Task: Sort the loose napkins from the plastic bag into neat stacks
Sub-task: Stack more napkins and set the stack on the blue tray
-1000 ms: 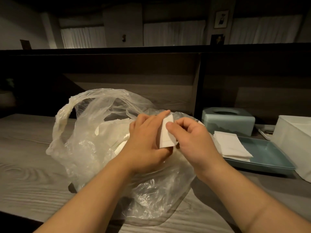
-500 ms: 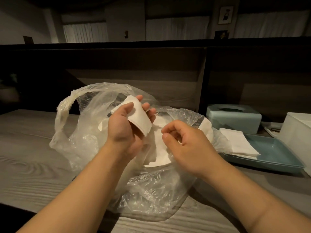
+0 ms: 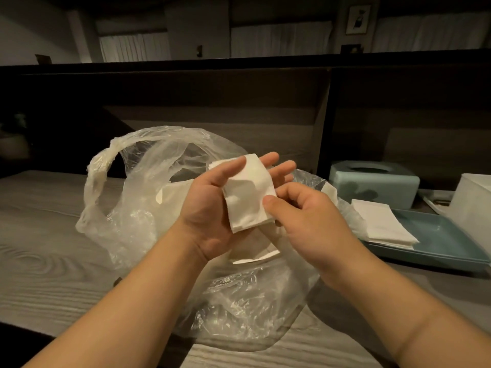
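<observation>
i see my left hand (image 3: 212,205) turned palm up above the plastic bag (image 3: 138,208), fingers mostly straight, with a small wad of folded white napkins (image 3: 248,192) lying across the palm and fingers; the thumb lies over the top edge of the wad. my right hand (image 3: 305,221) is just to the right of it, fingers curled, thumb and forefinger pinching the lower right corner of the napkins. the bag sits crumpled on the tabletop (image 3: 47,256) under and behind both hands, its handle loop standing up to the left of my left hand. more white paper (image 3: 255,257) shows inside the bag just below my hands, though i cannot tell how many pieces. to the right of my right hand a flat stack of napkins (image 3: 380,224) rests in a blue tray (image 3: 446,251), well apart from the wad i hold. behind the tray stands a pale blue tissue box (image 3: 372,181), and a white box (image 3: 475,205) sits at the far right edge.
</observation>
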`<state>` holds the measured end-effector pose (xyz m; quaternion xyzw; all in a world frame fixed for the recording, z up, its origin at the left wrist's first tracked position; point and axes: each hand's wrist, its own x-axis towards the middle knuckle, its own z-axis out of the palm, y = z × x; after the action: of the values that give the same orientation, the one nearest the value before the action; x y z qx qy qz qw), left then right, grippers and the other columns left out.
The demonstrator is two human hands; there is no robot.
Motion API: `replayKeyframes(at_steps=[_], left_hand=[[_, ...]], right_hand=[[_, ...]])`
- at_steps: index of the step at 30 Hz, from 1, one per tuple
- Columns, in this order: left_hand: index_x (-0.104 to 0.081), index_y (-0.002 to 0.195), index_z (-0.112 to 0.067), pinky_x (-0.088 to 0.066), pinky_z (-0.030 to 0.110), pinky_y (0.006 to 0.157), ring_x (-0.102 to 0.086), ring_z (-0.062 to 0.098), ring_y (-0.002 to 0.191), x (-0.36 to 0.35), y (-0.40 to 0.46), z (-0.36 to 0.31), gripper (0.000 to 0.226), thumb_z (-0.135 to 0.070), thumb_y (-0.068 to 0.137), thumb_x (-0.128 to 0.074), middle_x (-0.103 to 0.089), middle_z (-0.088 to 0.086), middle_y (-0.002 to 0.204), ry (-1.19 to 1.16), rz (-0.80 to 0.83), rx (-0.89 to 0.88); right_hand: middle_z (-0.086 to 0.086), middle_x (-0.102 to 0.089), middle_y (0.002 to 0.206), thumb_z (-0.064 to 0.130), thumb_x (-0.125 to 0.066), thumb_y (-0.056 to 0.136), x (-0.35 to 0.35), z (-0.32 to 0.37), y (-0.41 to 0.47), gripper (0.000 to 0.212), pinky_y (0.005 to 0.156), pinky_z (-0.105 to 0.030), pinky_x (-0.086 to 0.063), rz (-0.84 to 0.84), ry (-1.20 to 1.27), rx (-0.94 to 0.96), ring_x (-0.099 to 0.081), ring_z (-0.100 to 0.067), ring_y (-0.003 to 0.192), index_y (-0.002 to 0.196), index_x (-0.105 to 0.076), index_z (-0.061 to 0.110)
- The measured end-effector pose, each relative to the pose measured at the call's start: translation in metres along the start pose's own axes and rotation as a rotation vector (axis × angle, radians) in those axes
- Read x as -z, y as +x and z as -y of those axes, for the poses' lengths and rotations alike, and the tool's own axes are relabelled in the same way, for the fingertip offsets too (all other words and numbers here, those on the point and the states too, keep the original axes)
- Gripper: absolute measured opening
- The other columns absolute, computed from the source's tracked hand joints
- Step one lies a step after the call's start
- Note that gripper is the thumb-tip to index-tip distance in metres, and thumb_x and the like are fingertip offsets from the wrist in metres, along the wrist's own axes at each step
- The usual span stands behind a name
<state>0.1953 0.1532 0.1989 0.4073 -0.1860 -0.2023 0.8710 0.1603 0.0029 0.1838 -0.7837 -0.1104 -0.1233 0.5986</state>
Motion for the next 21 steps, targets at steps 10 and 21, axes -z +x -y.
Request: replayKeyframes(at_steps=[10,21], left_hand=[[-0.065,0.123,-0.010,-0.053,0.039,0.093,-0.066,0.026,0.090,0.023,0.007,-0.016,0.048,-0.034,0.083,-0.057,-0.067,0.007,0.105,-0.313,-0.198,-0.119],[-0.066,0.119,-0.009,-0.050,0.035,0.085,-0.063,0.024,0.083,0.026,0.009,-0.016,0.042,-0.034,0.088,-0.055,-0.066,0.009,0.101,-0.288,-0.257,-0.170]], right_hand=[[0.016,-0.061,0.090,0.032,-0.056,0.099,-0.004,-0.017,0.001,0.008,0.075,-0.022,-0.047,0.123,-0.588,0.129,-0.056,0.000,0.084,0.099,-0.064,0.032],[0.016,-0.065,0.091,0.081,-0.051,0.079,-0.038,-0.001,-0.001,0.052,0.095,-0.043,-0.036,-0.027,-0.808,-0.025,-0.057,-0.013,0.097,0.097,-0.061,0.033]])
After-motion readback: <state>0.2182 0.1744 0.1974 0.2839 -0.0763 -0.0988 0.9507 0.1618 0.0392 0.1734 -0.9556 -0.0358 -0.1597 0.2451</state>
